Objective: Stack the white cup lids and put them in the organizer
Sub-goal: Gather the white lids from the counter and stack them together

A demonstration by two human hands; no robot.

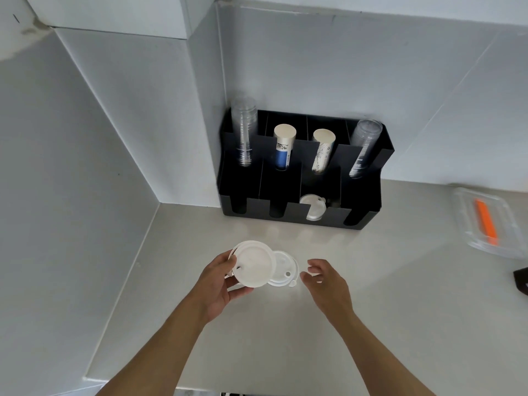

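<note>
My left hand (220, 281) grips a small stack of white cup lids (253, 264), tilted up off the counter. Just to its right another white lid (285, 271) lies flat on the counter, partly hidden behind the held stack. My right hand (325, 278) hovers open beside that lid, fingers curled and apart, holding nothing. At the back against the wall stands the black organizer (368, 201). A few white lids (313, 205) sit in its third front compartment from the left.
The organizer's back slots hold clear plastic cups (244, 130), two stacks of paper cups (284, 147) and more clear cups (364, 147). A clear plastic box (468, 207) with an orange item sits at the right. A dark object (521, 281) is at the right edge.
</note>
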